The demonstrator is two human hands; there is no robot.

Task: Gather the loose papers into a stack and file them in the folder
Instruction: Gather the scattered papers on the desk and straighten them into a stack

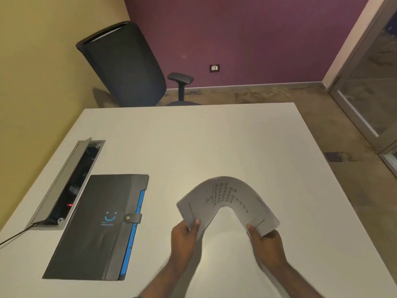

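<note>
Above the near middle of the white table (pixel 214 136), a stack of papers (pixel 225 194) is held up in both hands and bent into an arch, its middle bowed upward and away from the person, its two ends pointing down toward the hands. The left hand (pixel 184 237) pinches the left end of the stack, thumb on the printed face and the other fingers hidden behind the sheets. The right hand (pixel 266 244) grips the right end the same way, thumb on top and fingers curled under the edge. Both hands are closed firmly on the papers, and the stack seems lifted clear of the tabletop. Rows of small dark print run across the top sheet, too blurred to read.

To the left of the hands, well apart from the papers, a dark folder (pixel 96 226) lies flat on the table, closed, with a snap strap (pixel 133 217) across its right edge and blue dividers (pixel 134 231) showing along that side. A blue smiling mark sits on its cover. Just beside the folder's far left corner, an open cable hatch (pixel 68 183) is set into the table, its grey lid tilted up, and a cable (pixel 15 235) runs out from its near end toward the left edge. Beyond the table's far edge stands a dark office chair (pixel 126 65) against the yellow and purple walls.
</note>
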